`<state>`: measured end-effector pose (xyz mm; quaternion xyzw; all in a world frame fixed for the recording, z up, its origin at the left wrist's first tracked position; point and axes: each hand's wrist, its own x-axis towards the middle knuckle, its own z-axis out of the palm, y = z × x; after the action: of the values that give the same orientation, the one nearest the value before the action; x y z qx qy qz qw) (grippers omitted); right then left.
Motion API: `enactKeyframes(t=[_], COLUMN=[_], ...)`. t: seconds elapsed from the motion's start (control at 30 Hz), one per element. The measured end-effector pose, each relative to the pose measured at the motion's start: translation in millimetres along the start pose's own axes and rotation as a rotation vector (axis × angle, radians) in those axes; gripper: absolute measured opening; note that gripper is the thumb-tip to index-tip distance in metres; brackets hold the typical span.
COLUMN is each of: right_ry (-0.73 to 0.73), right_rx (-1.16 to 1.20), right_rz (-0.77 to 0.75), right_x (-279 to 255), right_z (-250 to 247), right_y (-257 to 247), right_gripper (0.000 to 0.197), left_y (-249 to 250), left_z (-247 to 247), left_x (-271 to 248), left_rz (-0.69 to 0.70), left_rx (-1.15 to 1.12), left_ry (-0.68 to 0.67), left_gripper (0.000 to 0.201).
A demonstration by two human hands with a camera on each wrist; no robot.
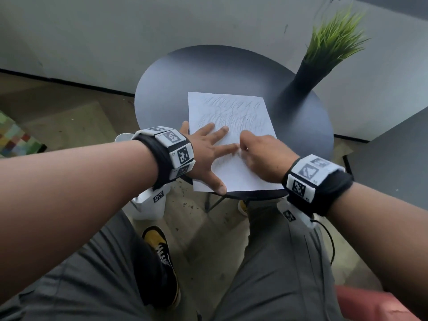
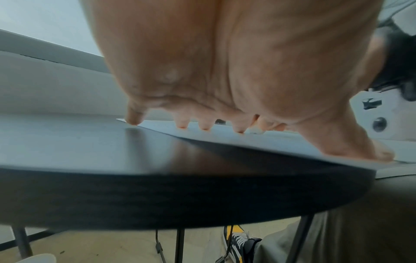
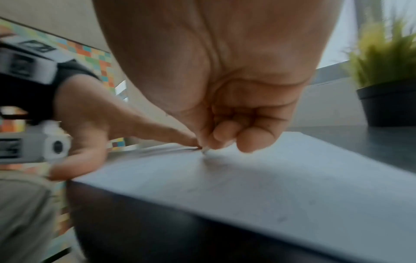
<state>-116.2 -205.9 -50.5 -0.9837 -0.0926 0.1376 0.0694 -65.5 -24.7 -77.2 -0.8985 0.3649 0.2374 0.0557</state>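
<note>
Paper [image 1: 231,112] w/ grey pencil scribbles lies flat on the round dark table [image 1: 166,93], its near edge poking a bit over the rim toward the person. Scribbles cover the far half; the near half looks mostly bare. Left hand [image 1: 206,156] is spread flat on the sheet's left side, fingers [image 2: 134,119] straight & tips pressing down, thumb out by the near corner, prob. to pin the sheet so it doesn't slide or crumple. Right hand [image 1: 264,156] sits just beside it, knuckles up, fingers curled tight & pinching a pale nub [image 3: 205,150] whose tip touches the paper right by the left index finger. Eraser or pencil stub, can't tell: too small & blurred. That hand is smeared in the head view, so I judge it's rubbing across the marks at mid-sheet. Pinning close to the contact pt makes sense, since thin paper buckles easily. Black pot [image 1: 301,84] w/ a green grass-like plant [image 1: 333,40] stands on the table's far right, well apart from the sheet & out of the hands' way. Below the table are grey trousers & a yellow-black shoe [image 1: 159,246] on the floor.
</note>
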Motion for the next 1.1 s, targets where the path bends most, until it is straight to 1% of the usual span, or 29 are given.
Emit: enactKeyframes(t=[0.03,0.1,0.13,0.17,0.2,0.27,0.3,0.33,0.43,0.47,0.5,0.57,0.63,0.8,0.87,0.93,0.97,1.0,1.03,1.1], right_ry=[-0.035,-0.163,-0.196,-0.179,-0.139,-0.030,0.002,0.008,-0.120,-0.143,-0.130,-0.085,-0.073,-0.084,-0.068,-0.021,0.002,0.004,-0.019,-0.113], right_rx=[0.017,0.049,0.046,0.036,0.032,0.035,0.035,0.038,0.076,0.061,0.051,0.080,0.130,0.258,0.261,0.246,0.235,0.216,0.188,0.132], right_rz=[-0.084,-0.265,-0.291,-0.265,-0.180,0.041,0.081,0.030,-0.261,-0.292,-0.271,-0.122,0.005,0.099,0.158,0.204,0.193,0.144,0.053,-0.174], right_x=[-5,-19,-21,-16,-7,5,4,1,-22,-25,-21,-9,0,6,9,11,6,3,0,-11], right_z=[3,7,5,3,-1,-5,-2,3,13,12,8,2,-1,4,2,0,-1,1,4,9], right_y=[-8,-22,-22,-16,-8,6,6,2,-22,-22,-17,0,15,29,30,23,16,6,-6,-25], right_gripper=[0.012,0.012,0.011,0.011,0.013,0.016,0.017,0.016,0.014,0.015,0.015,0.014,0.014,0.015,0.014,0.014,0.015,0.015,0.014,0.012], left_y=[0,0,0,0,0,1,1,1,3,4,5,6,0,-30,-32,-30,-25,-23,-22,-22], left_z=[0,0,0,0,0,-1,-2,-2,-2,-2,-3,-5,-6,8,10,7,5,3,3,3], left_x=[0,-1,0,0,1,0,0,1,1,0,-1,-2,-7,-26,-25,-17,-15,-11,-8,-3], left_rz=[-0.001,-0.007,-0.009,-0.011,-0.012,-0.021,-0.025,-0.030,-0.055,-0.059,-0.055,-0.041,-0.037,-0.105,-0.098,-0.082,-0.077,-0.066,-0.058,-0.041], left_rx=[-0.010,-0.014,-0.011,-0.011,-0.011,0.008,0.015,0.013,0.013,0.024,0.031,0.036,0.035,-0.063,-0.057,-0.030,-0.010,0.001,0.005,0.012], left_ry=[-0.001,-0.006,-0.006,-0.007,-0.007,-0.018,-0.023,-0.023,-0.030,-0.032,-0.033,-0.032,-0.031,0.022,0.029,0.038,0.050,0.054,0.061,0.070], left_gripper=[0.117,0.118,0.118,0.118,0.118,0.118,0.118,0.118,0.119,0.119,0.119,0.117,0.115,0.114,0.115,0.115,0.115,0.116,0.116,0.116])
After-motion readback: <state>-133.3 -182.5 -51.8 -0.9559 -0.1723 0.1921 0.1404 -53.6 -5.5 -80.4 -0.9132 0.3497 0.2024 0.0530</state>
